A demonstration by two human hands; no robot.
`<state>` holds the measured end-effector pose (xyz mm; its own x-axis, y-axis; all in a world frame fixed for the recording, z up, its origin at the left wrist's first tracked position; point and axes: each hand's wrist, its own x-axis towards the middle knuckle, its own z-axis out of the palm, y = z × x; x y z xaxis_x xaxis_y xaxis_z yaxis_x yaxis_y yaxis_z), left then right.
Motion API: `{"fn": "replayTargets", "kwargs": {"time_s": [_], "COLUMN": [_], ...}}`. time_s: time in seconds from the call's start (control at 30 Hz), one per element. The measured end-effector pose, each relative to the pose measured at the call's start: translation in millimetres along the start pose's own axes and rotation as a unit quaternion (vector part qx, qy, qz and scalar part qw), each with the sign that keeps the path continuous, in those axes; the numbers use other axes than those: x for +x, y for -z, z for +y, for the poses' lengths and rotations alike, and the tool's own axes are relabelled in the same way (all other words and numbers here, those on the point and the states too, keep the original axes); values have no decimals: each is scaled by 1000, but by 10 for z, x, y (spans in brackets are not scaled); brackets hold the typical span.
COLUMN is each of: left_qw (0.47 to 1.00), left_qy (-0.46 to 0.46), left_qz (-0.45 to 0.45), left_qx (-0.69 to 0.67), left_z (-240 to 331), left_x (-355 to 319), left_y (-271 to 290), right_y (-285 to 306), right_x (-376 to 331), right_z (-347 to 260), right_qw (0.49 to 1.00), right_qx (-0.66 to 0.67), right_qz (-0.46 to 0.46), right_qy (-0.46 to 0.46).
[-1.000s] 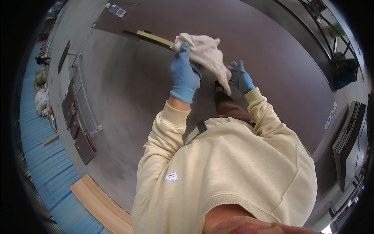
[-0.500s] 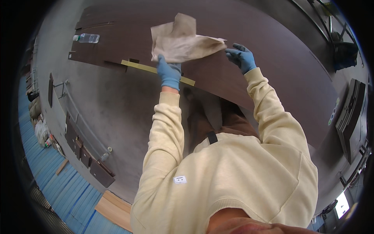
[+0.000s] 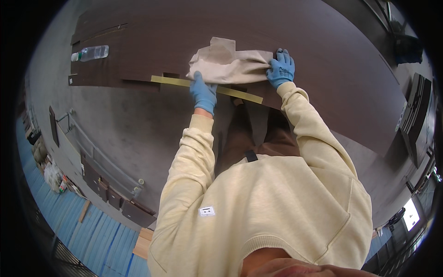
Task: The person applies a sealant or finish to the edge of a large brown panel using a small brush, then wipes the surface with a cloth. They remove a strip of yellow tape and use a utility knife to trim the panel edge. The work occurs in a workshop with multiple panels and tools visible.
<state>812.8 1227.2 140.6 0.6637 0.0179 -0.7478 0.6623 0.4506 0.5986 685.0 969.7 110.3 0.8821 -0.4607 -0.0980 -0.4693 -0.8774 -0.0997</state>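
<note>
The fingers of the left hand (image 3: 203, 92) curl over the near edge of a beige cloth (image 3: 228, 64); how tightly they close is hidden. The right hand (image 3: 281, 69) pinches the cloth's right end, fingers shut on a bunched corner. The cloth lies on the dark brown table (image 3: 323, 41), its long axis running left to right between the two hands, so both touch it, one at each end. A yellow-green strip (image 3: 173, 81) lies along the table's near edge, just left of the left hand. Far left lies a clear plastic bottle (image 3: 92, 52). Count: one cloth, one strip, one bottle, two blue-gloved hands.
</note>
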Motion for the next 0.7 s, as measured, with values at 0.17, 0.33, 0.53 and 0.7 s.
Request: {"fn": "replayTargets", "kwargs": {"time_s": [0.17, 0.33, 0.53, 0.7], "left_qw": [988, 994, 967, 978], "left_qy": [-7, 80, 112, 77], "left_qz": [-152, -60, -7, 12], "left_qx": [1, 44, 230, 191], "left_z": [316, -2, -326, -204], "left_x": [88, 112, 62, -42], "left_y": [-321, -254, -13, 220], "right_y": [111, 83, -173, 253], "right_x": [181, 253, 141, 242], "right_z": [251, 849, 1172, 573], "right_qw": [962, 858, 808, 800], "right_qx": [194, 431, 439, 482], "right_qz": [25, -15, -165, -52], "right_qy": [-189, -279, -357, -352]}}
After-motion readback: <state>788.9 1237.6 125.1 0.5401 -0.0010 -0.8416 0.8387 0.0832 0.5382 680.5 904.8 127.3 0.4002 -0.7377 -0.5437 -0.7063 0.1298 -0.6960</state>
